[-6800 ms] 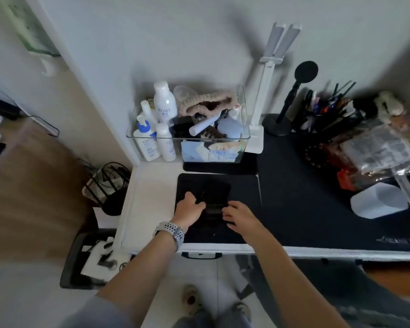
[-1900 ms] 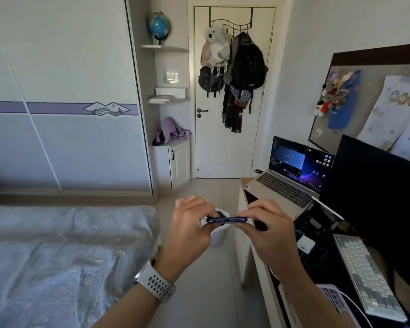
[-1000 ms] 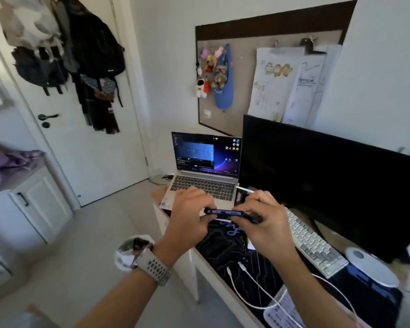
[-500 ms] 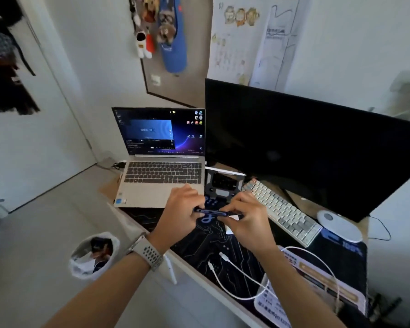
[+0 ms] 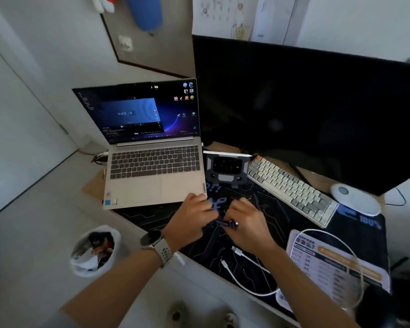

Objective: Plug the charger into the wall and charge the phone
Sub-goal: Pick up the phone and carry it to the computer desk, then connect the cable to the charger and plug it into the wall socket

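I hold a dark phone (image 5: 223, 224) edge-on between both hands, low over the black desk mat (image 5: 265, 209). My left hand (image 5: 189, 221), with a watch on its wrist, grips the phone's left end. My right hand (image 5: 246, 223) grips its right end. Most of the phone is hidden by my fingers. A white charging cable (image 5: 249, 278) lies on the mat just below my hands, its two plug ends (image 5: 237, 252) loose near my right wrist, and it loops off to the right. No charger block or wall socket is in view.
An open laptop (image 5: 152, 166) sits to the left. A large dark monitor (image 5: 317, 110) stands behind, with a small stand (image 5: 225, 169), a keyboard (image 5: 291, 188) and a white mouse (image 5: 355, 200) in front. A lined bin (image 5: 95, 249) stands on the floor at left.
I lifted the phone from another desk, turned round the room and came to this desk. In the last half second my hands with the phone dropped closer to the mat.
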The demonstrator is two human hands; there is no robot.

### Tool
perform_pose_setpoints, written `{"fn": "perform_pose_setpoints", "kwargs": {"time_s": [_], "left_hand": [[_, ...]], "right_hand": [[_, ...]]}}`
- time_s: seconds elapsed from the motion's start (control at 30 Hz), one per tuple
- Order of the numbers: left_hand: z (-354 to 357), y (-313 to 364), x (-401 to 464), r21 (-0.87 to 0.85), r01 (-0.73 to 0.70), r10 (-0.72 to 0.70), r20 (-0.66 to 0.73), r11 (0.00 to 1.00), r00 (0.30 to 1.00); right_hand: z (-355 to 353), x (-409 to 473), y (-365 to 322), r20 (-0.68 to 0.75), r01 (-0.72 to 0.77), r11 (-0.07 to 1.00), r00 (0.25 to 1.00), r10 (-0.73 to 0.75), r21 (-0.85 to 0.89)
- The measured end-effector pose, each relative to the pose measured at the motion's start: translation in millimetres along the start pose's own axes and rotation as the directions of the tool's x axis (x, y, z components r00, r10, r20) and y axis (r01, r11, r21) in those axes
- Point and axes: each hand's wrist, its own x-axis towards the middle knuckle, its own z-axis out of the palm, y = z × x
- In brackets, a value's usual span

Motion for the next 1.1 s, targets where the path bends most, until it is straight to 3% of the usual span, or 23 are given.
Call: {"fn": "perform_pose_setpoints", "kwargs": {"time_s": [0.37, 0.63, 0.8, 1.1], "left_hand": [[47.7, -48.0, -6.4, -0.14, -0.261, 0.28, 0.133, 0.955, 0.951], [89.7, -65.2, -25.2, -0.079, -0.494, 0.474, 0.446, 0.866, 0.759], [105.1, -74.5, -15.2, -0.1, -0.524, 0.487, 0.547, 0.846, 0.681], [119.2, -85.8, -2.1, -0.175, -0.548, 0.527, 0.61, 0.818, 0.592]], "right_hand": [[50.1, -13.8, -9.4, 0.079, -0.219, 0.964, 0.969, 0.233, -0.152], [94.5, -43.1, -21.4, 0.2, -0.291, 0.921, 0.917, 0.346, -0.257], [105.8, -38.7, -24.9, 0.277, -0.263, 0.892, 0.884, 0.375, -0.368], [113.7, -30.1, -23.8, 0.332, -0.251, 0.86, 0.845, 0.419, -0.444]]}}
